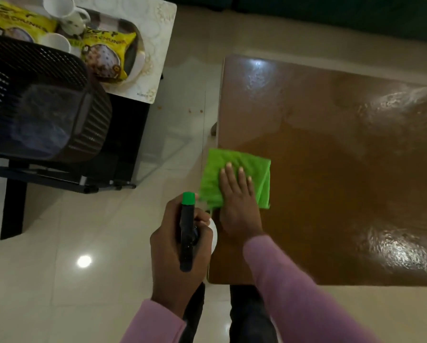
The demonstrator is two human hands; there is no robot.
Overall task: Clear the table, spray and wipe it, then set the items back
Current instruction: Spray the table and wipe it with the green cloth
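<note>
Head view: the green cloth (215, 174) lies folded on the near left corner of the brown table (331, 181), one edge overhanging. We judge it soft, light and limp, likely to bunch unless pressed flat, so it is best worked under a spread palm and lifted by a pinched fold. Our right hand (237, 201) rests flat on it, fingers straight. The tabletop looks glossy, probably slick. Our left hand (173, 256) grips the spray bottle (187, 233) just off the table's left edge. Yellow packets (106, 55) and mugs (69, 13) sit well apart on a patterned mat (158, 33).

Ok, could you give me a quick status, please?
Left hand grips spray bottle. Right hand flat on green cloth, table glossy. Mugs, snack packets aside on tray.
</note>
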